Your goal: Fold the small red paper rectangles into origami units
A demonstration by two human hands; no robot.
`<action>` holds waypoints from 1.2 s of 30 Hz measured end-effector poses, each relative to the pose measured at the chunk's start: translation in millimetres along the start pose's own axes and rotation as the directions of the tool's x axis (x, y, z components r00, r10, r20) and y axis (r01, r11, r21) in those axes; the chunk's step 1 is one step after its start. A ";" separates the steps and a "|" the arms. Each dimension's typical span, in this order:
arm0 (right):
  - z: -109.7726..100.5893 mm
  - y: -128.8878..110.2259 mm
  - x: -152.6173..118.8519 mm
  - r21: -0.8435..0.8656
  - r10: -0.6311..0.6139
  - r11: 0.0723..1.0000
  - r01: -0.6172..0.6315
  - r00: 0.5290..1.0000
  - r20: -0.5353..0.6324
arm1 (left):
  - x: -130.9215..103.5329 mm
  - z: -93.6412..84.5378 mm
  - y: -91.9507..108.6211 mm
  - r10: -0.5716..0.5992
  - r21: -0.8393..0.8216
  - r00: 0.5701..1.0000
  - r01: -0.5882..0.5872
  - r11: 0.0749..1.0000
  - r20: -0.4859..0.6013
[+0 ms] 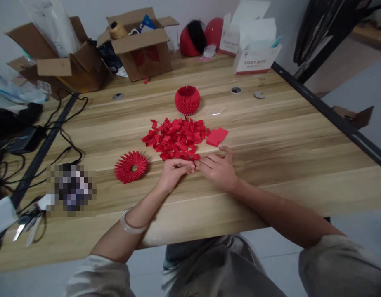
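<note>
Both hands meet at the near edge of a pile of folded red paper pieces on the wooden table. My left hand is closed, thumb and fingers pinched at a small red piece, mostly hidden. Fingertips of my right hand touch the same spot from the right, its forefinger and thumb closed there while another finger sticks up. Just beyond the right hand lies a stack of flat red paper. A spiky red paper ring rests left of my left hand. Behind the pile stands a round red paper bowl.
Open cardboard boxes and sticky note boxes line the table's back edge, with red round objects between them. Black cables, keys and a blurred-out item are at the left. A metal disc lies back right.
</note>
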State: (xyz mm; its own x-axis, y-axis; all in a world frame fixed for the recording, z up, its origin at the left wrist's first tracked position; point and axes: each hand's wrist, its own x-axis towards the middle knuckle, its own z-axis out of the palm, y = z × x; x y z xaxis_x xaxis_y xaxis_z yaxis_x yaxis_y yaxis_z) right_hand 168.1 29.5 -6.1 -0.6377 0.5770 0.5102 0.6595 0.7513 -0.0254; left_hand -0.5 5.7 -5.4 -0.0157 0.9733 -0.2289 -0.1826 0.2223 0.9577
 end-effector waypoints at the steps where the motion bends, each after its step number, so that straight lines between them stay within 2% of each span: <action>1: 0.4 1.4 0.5 0.009 0.006 1.000 -0.006 1.000 0.002 | -0.3 -0.6 0.3 0.023 0.026 1.000 -0.023 0.999 0.001; 5: -2.0 8.8 2.3 0.041 0.015 0.999 -0.015 1.000 0.000 | -3.5 -1.4 2.4 0.153 0.164 0.988 -0.156 0.974 0.033; 9: -4.2 13.0 2.0 0.043 0.014 0.999 -0.015 1.000 0.026 | -6.1 -1.7 3.7 0.289 0.312 0.956 -0.290 0.905 0.050; 12: -3.9 13.8 1.4 0.042 0.018 0.999 -0.020 0.998 0.055 | -5.3 -4.1 2.8 0.343 0.381 0.938 -0.336 0.861 0.050; 24: -1.1 8.4 0.9 0.085 0.034 0.996 -0.039 0.998 0.059 | -2.3 -7.3 0.5 0.315 0.365 0.946 -0.319 0.875 0.074; 30: -1.7 12.4 -0.1 0.039 0.013 0.999 -0.014 1.000 0.026 | -3.4 -5.1 -3.2 0.275 0.259 0.960 -0.278 0.925 0.051; 36: -0.3 15.3 -2.2 0.006 0.011 1.000 -0.011 0.998 0.062 | -4.4 -8.1 -4.3 0.327 0.407 0.943 -0.325 0.854 0.067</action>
State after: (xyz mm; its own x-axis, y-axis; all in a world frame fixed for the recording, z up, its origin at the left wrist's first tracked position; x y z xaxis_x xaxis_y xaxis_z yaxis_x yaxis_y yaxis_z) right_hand 179.8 39.7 -7.3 -0.6541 0.6037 0.4558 0.6642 0.7467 -0.0359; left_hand -7.6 0.0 -10.0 -0.0085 0.9940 0.1094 0.2491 -0.1039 0.9629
